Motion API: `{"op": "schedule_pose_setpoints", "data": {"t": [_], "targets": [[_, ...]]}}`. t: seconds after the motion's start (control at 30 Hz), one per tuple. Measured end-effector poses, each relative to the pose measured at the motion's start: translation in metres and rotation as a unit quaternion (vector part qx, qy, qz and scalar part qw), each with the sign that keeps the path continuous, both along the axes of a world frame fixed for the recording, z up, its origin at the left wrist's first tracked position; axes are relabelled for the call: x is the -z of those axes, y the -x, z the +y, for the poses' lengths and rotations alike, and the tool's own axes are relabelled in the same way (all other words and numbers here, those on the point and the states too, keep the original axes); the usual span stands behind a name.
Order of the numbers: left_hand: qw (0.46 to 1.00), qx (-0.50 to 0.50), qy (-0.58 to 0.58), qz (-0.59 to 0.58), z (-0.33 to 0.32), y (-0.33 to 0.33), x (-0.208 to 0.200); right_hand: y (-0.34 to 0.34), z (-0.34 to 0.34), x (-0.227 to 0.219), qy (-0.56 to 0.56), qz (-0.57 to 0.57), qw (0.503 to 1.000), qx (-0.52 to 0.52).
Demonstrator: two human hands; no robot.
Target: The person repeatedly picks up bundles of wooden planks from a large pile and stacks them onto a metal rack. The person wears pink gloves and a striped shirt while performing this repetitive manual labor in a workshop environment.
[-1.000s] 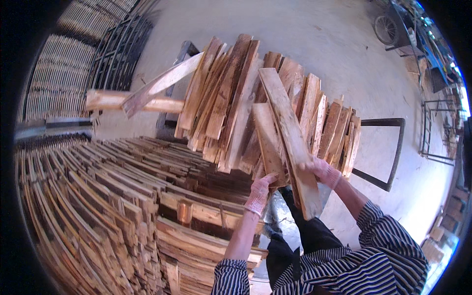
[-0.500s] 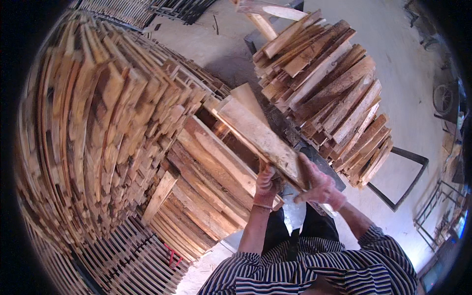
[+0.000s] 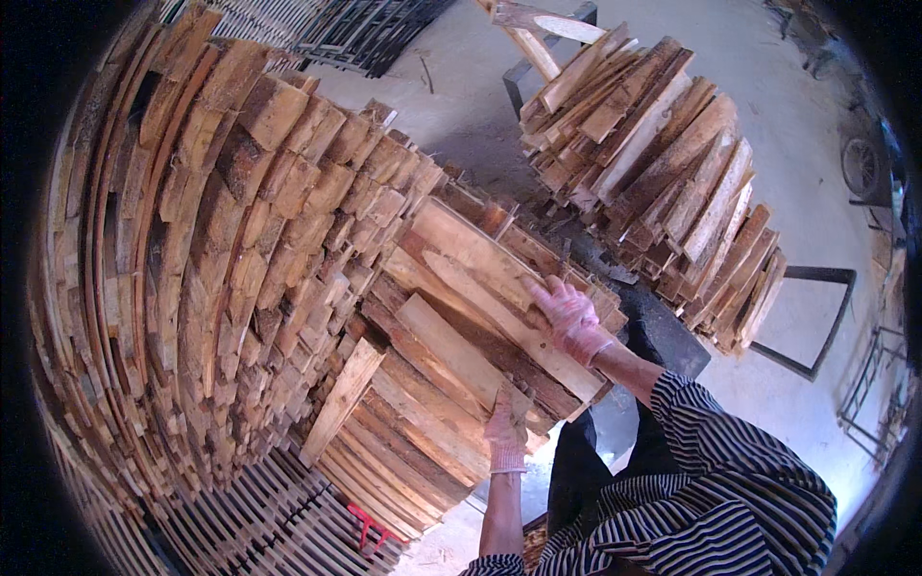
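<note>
A board (image 3: 444,344) lies on the stack (image 3: 399,437), its long axis running forward and left from the nearer left hand (image 3: 505,434), grip unclear, the right hand (image 3: 570,319) spread-fingered over neighboring wood (image 3: 480,257).

The head view looks steeply down from the left one of two fisheye cameras, upright and unmirrored. The left hand (image 3: 505,437) and right hand (image 3: 571,322) show close by, right of centre, above the shirt (image 3: 701,499) at the lower edge. A stack (image 3: 221,250) looms large at left; floor (image 3: 783,154) and wheel (image 3: 861,166) lie farther off, toward the dark, bending rim.
</note>
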State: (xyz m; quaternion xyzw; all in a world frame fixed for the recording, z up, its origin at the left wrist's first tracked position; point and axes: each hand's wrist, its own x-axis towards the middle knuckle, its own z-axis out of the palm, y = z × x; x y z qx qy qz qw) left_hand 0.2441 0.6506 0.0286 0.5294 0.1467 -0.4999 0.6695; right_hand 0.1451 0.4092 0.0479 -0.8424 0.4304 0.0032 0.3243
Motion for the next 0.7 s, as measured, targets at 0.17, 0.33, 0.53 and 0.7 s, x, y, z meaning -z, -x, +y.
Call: {"op": "schedule_pose_setpoints", "data": {"t": [0.17,0.33,0.53,0.7], "targets": [[0.999,0.043,0.013,-0.013,0.022,-0.014,0.021,-0.012,-0.014,-0.006,-0.088,0.004,0.992,0.086],[0.995,0.071,0.055,-0.032,0.024,-0.018,0.029,-0.033,-0.023,0.016,-0.07,0.003,0.997,0.016],[0.867,0.288,-0.229,-0.337,0.056,-0.018,0.018,-0.024,-0.022,0.024,-0.008,-0.077,0.997,0.026],[0.826,0.044,-0.469,-0.31,0.019,-0.032,-0.01,0.003,-0.06,0.032,-0.226,-0.126,0.961,0.092]]}}
